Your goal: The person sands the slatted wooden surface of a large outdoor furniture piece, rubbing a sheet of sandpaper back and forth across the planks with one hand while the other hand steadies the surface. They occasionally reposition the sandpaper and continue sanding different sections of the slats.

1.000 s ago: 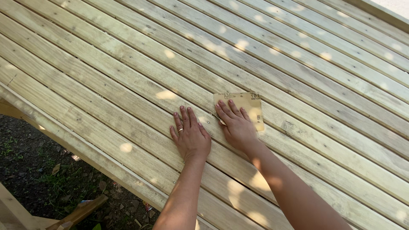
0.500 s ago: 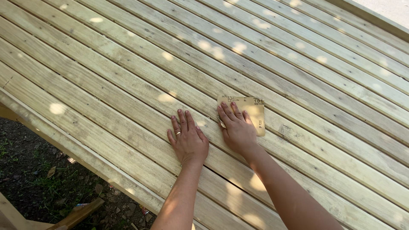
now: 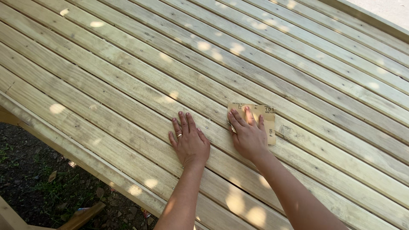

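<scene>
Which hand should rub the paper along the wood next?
The right hand, most likely. It already lies flat on the sandpaper, pressing it onto a plank. The left hand rests bare on the wood beside it, apart from the sheet, better for bracing.

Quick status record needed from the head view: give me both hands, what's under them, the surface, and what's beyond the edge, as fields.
left hand: flat, palm down on the bare slats, holding nothing
right hand: pressed flat on the sandpaper sheet
sandpaper sheet: tan, lying across the slats, partly covered by the fingers
surface: slatted wooden tabletop, pale planks with narrow gaps, dappled sunlight
beyond edge: dark ground with bits of grass, lower left
</scene>
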`<state>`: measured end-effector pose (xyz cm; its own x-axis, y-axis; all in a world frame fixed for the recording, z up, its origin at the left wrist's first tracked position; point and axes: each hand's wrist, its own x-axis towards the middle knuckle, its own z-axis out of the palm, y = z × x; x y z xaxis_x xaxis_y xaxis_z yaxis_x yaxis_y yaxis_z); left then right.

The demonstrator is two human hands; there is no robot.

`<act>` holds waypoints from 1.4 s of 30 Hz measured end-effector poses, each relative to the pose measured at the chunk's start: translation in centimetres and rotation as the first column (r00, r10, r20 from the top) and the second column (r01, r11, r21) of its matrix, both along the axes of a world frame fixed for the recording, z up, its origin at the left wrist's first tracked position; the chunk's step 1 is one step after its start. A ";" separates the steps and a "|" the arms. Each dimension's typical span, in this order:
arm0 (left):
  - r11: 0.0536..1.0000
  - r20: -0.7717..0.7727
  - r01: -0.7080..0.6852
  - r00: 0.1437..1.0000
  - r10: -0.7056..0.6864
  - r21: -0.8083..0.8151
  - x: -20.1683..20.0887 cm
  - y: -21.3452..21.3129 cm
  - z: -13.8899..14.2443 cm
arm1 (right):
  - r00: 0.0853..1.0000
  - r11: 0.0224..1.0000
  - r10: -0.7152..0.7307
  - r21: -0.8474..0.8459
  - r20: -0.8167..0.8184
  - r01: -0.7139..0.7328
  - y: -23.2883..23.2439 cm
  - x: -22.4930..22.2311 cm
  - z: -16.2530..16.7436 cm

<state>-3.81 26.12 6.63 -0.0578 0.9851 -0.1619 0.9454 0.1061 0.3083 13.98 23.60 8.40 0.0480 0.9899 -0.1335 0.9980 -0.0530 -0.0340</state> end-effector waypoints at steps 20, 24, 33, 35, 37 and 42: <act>1.000 0.011 -0.006 1.000 0.006 0.025 0.2 0.0 0.4 | 0.997 0.995 0.072 0.076 -0.016 -0.070 0.1 -2.0 -0.8; 0.999 0.014 -0.008 1.000 0.007 0.045 0.1 -0.1 0.3 | 0.996 0.998 0.039 0.050 -0.085 -0.035 -0.3 -1.7 -0.5; 1.000 0.020 -0.012 1.000 0.012 0.016 0.3 0.0 -0.2 | 0.992 1.000 0.030 0.002 -0.121 -0.030 1.6 -3.3 -2.5; 0.999 0.033 -0.022 0.999 0.022 0.023 0.2 -0.2 -0.3 | 0.987 0.996 0.078 0.047 -0.137 -0.072 2.7 -3.9 -3.8; 0.999 0.021 -0.011 1.000 0.010 0.049 0.0 -0.4 -0.3 | 0.990 0.996 0.066 0.067 -0.121 -0.058 1.6 -1.8 -4.6; 0.988 -0.194 0.156 0.969 -0.151 0.011 1.9 0.6 0.2 | 0.925 0.921 -0.359 0.112 -0.120 0.372 -12.5 14.6 -3.7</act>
